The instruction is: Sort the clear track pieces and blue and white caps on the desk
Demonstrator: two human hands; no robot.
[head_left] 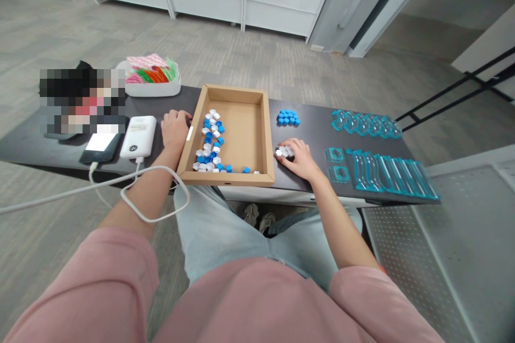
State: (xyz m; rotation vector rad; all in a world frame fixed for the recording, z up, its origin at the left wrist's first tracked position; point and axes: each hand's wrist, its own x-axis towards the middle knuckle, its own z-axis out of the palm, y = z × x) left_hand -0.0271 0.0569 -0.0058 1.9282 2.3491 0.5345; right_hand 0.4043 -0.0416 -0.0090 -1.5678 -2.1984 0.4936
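My left hand (174,124) rests on the dark table against the left outer wall of a shallow cardboard box (266,136). Its fingers are curled, with something dark at their tips that I cannot make out. Inside the box, blue and white hexagonal pieces (208,153) lie loose along the left side and front. Right of the box, my right hand (301,159) curls around a cluster of white hexagonal pieces (284,151) on the table, partly hiding them. Behind that hand stands a tight group of blue hexagonal pieces (288,117).
Teal clear plastic parts lie at the right: wavy strips (366,124), long tubes (392,174) and small square pieces (337,164). At left are a white power bank (139,138), a phone (102,142), and a white basket (155,89) of colourful strands. A white cable (156,221) loops over my left forearm.
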